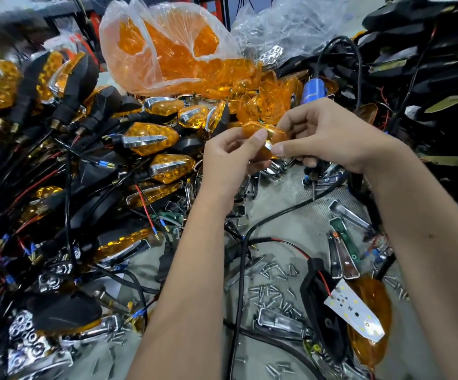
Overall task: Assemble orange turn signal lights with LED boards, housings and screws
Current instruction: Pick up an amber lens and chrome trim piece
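Orange lens (263,133) pinched between left hand (227,157) and right hand (329,135) fingers.

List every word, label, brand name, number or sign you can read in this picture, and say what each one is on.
None can be read.
White LED board: only dots and pads, no lettering that can be made out.
Green circuit board: any print is too small and blurred to read.
Clear plastic bag of orange lenses: no print visible.
Blue screwdriver: no label legible.
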